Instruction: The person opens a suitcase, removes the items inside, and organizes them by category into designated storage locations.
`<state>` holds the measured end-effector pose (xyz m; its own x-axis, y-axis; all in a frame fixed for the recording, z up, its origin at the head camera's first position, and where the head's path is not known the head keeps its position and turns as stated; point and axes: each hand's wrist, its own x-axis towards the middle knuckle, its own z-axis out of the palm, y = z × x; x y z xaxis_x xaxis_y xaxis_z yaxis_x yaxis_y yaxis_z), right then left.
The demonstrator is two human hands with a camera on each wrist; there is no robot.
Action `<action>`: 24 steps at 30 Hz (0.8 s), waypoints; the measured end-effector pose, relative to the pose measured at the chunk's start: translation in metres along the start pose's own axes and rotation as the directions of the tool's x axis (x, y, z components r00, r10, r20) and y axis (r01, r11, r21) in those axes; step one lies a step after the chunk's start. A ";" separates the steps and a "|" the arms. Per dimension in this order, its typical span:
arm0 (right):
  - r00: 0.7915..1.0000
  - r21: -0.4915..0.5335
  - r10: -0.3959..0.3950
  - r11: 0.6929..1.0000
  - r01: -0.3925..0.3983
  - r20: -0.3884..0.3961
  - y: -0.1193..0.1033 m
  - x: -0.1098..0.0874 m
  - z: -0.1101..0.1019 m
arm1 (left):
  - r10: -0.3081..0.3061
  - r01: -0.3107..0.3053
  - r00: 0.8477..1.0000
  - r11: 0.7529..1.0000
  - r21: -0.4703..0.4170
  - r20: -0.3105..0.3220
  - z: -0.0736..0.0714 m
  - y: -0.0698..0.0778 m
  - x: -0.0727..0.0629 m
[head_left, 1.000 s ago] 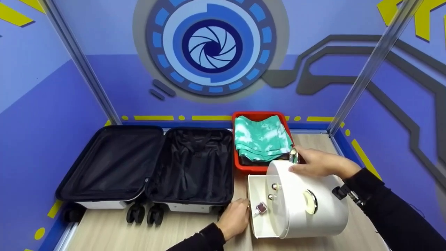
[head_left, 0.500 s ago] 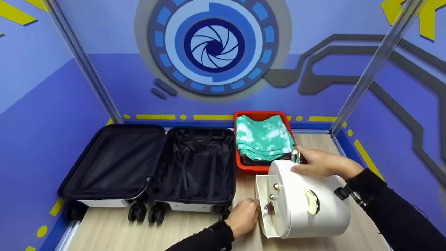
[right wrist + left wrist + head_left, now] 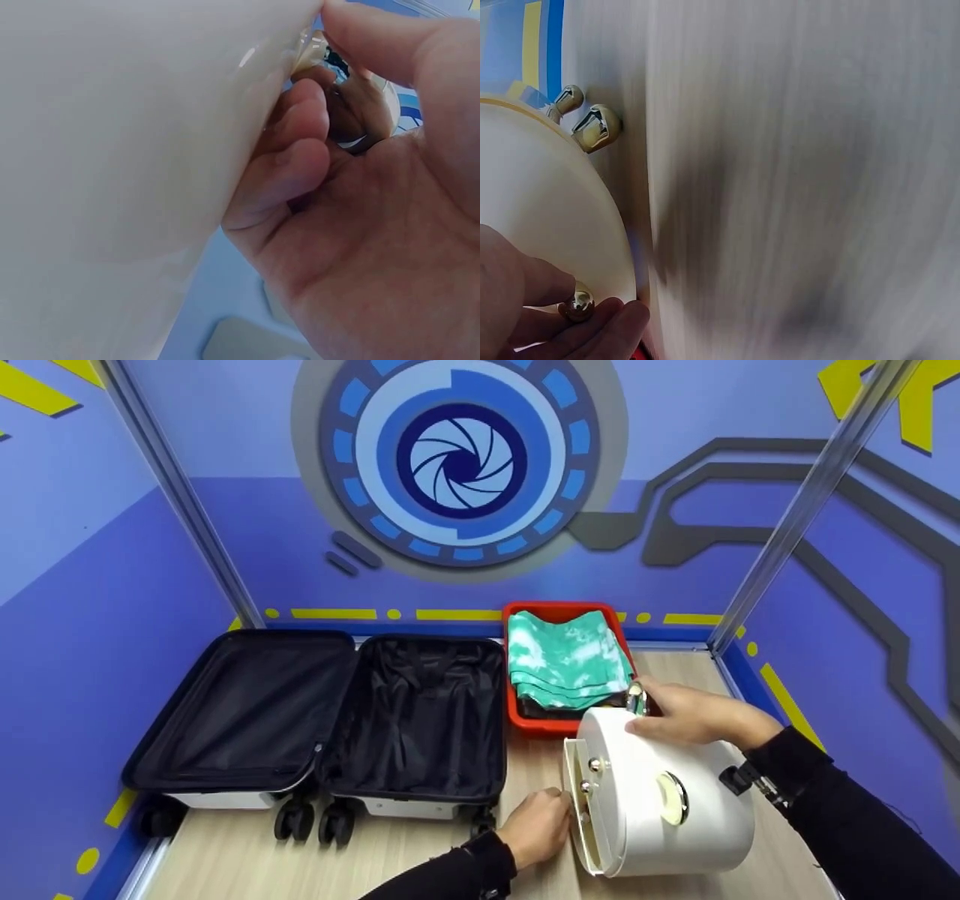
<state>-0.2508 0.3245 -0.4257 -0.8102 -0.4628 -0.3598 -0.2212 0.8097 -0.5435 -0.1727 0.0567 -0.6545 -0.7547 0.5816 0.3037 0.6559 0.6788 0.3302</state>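
Observation:
A white rounded storage box (image 3: 697, 810) lies with its drawer side facing left. Its drawer (image 3: 579, 832) sticks out by a narrow gap. My left hand (image 3: 534, 826) is at the drawer front, and in the left wrist view its thumb and fingers pinch a gold knob (image 3: 579, 304). Two more shiny gold pieces show at the box's far edge, one of them a rounded knob (image 3: 600, 129). My right hand (image 3: 686, 712) curls round a shiny gold fitting (image 3: 636, 697) on the box's far side, its thumb against the white shell. The drawer's contents are mostly hidden.
An open suitcase (image 3: 420, 720) with black lining and wheels lies to the left. Behind the box, a red tray (image 3: 544, 726) holds folded green and white cloth (image 3: 566, 652) with something dark under it. Metal posts (image 3: 187, 502) and blue printed walls enclose the wooden table (image 3: 255, 859).
My left hand has moved right, pushing the drawer most of the way into the box. The small dark red item seen in the drawer has gone from sight. My right hand keeps its grip.

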 end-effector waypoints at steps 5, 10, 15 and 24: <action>1.000 0.008 0.002 1.000 -0.002 0.001 0.000 0.000 0.001 | -0.001 0.001 1.000 1.000 0.021 0.018 0.001 0.006 0.004; 1.000 -0.002 -0.010 1.000 0.010 -0.006 0.001 0.000 0.001 | -0.022 0.020 0.999 0.999 0.047 0.045 0.001 0.010 0.008; 0.999 -0.026 -0.027 0.999 0.027 -0.027 0.000 0.001 0.002 | -0.034 0.029 0.997 0.997 0.069 0.068 0.001 0.013 0.010; 0.999 -0.015 -0.036 0.999 0.036 -0.028 0.000 0.000 0.002 | -0.032 0.026 0.997 0.997 0.076 0.076 0.006 0.016 0.015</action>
<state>-0.2492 0.3238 -0.4275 -0.8163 -0.4818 -0.3188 -0.2582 0.7979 -0.5447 -0.1736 0.0795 -0.6500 -0.7739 0.5923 0.2241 0.6333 0.7257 0.2689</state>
